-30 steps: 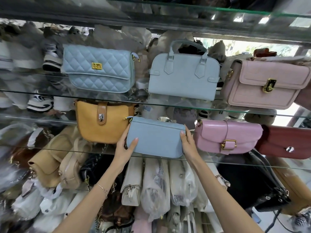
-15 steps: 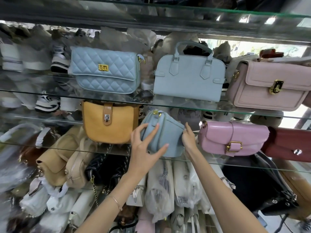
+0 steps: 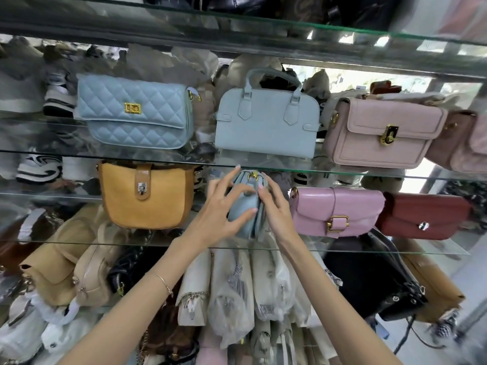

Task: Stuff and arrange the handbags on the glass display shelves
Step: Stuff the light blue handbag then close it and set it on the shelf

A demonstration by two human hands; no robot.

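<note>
A person's left hand and right hand clasp a small light-blue handbag from either side, fingers spread and curled against it. It stands end-on, zip end up, on a glass shelf just right of a mustard-yellow bag, which shares that shelf. Farther right of the mustard-yellow bag sit a glossy pink bag and a dark red bag. One shelf above the mustard-yellow bag stand a quilted blue bag and a pale blue top-handle bag.
</note>
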